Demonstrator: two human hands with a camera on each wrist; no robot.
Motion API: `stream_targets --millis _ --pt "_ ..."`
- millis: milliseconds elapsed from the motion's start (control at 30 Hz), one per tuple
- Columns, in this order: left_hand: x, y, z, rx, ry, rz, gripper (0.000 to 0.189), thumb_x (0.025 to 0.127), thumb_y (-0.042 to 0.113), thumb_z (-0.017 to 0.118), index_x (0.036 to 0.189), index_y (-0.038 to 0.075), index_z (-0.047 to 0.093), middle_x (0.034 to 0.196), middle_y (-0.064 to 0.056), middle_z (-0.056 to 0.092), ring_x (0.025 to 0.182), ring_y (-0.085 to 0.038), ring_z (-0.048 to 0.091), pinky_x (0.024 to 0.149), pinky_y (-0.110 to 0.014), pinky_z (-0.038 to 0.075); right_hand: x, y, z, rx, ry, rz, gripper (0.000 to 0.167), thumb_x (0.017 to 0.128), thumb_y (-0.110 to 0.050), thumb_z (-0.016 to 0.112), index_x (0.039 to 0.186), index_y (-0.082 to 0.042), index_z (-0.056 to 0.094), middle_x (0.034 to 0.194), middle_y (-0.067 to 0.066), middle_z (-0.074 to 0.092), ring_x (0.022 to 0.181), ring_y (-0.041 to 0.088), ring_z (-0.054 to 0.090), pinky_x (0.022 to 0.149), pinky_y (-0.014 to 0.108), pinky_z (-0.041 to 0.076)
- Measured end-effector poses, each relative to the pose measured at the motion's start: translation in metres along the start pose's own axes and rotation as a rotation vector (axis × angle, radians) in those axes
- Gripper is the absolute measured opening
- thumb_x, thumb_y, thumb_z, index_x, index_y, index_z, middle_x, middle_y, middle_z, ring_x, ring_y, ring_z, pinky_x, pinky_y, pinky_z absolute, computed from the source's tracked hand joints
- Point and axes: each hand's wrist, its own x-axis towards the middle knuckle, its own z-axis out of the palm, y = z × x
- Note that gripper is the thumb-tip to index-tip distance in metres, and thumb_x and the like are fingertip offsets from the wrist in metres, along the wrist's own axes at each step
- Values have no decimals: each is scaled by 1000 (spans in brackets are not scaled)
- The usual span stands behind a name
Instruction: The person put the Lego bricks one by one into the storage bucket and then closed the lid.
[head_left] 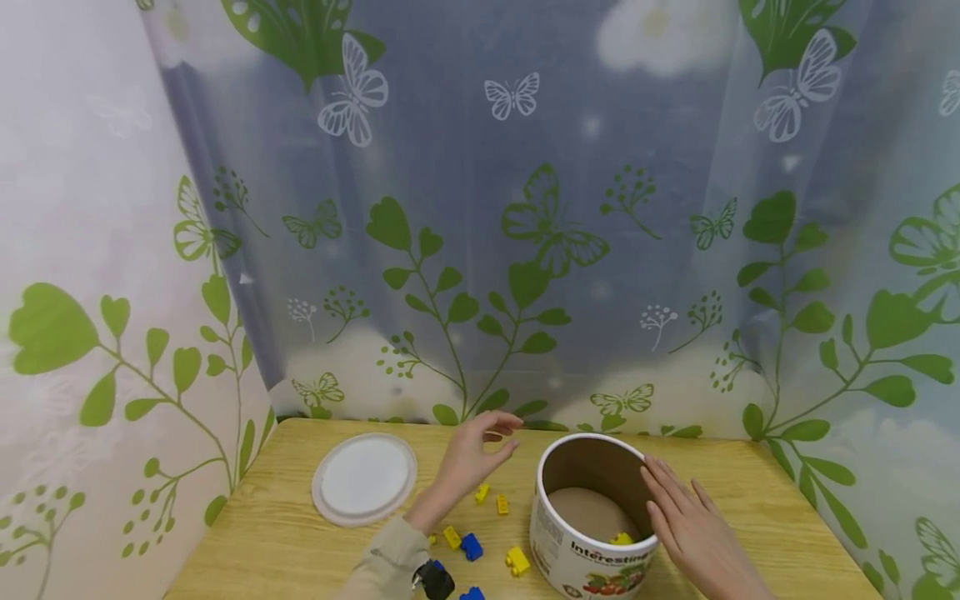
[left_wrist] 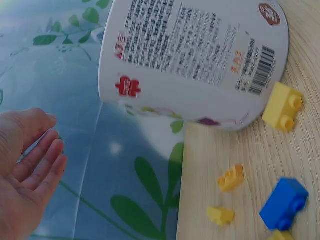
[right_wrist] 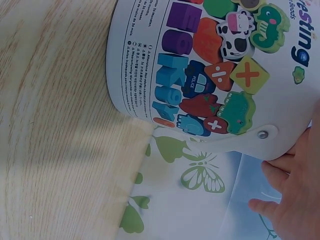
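Note:
A white round bucket (head_left: pixel 551 533) with printed toy pictures stands upright, its top uncovered. Flat along its right rim rests my right hand (head_left: pixel 686 521), fingers straight; in the right wrist view this hand (right_wrist: pixel 292 185) touches the bucket wall near a strap rivet. My left hand (head_left: pixel 472 454) hovers left of the bucket, fingers loosely bent and holding nothing. Inside the bucket a yellow brick (head_left: pixel 622 539) shows at the bottom. Several bricks lie left of the bucket, among them a larger yellow brick (head_left: pixel 517 561), a small yellow brick (head_left: pixel 502 504) and a blue brick (head_left: pixel 471 547).
A round white lid (head_left: pixel 365 477) lies flat at the table's left back. Behind the wooden table (head_left: pixel 255 517) hangs a curtain (head_left: pixel 465 250) with leaves and butterflies. Another blue brick (head_left: pixel 472 593) is near the lower edge of the head view, partly cut off.

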Motion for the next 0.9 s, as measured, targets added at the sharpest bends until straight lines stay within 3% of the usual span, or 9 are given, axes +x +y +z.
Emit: stream_targets --millis 133,433,667,900 --pt "-6 -7 -8 20 10 -41 25 92 6 74 118 7 70 114 -7 72 102 -24 69 90 -42 59 0 1 0 -2 5 -8 46 103 -24 56 145 -5 55 152 10 50 149 -5 9 116 13 -14" --pt "-27 -31 -24 55 10 -133 25 93 11 74 118 10 70 115 -10 71 103 -29 68 90 -46 58 0 1 1 9 -20 14 46 104 -24 56 146 -5 54 153 10 49 149 -5 9 115 13 -15" --pt "-46 -54 -31 140 5 -197 26 92 11 76 117 6 70 113 -13 71 100 -31 69 86 -46 59 0 1 1 5 -10 -2 46 104 -25 55 145 -4 55 152 10 50 149 -4 10 114 12 -15" --pt "-64 -73 -38 177 -65 -269 29 88 6 78 115 -1 69 111 -19 71 97 -36 68 80 -45 61 1 0 0 25 -27 18 46 105 -26 54 146 -5 54 154 10 48 150 -3 12 116 14 -14"
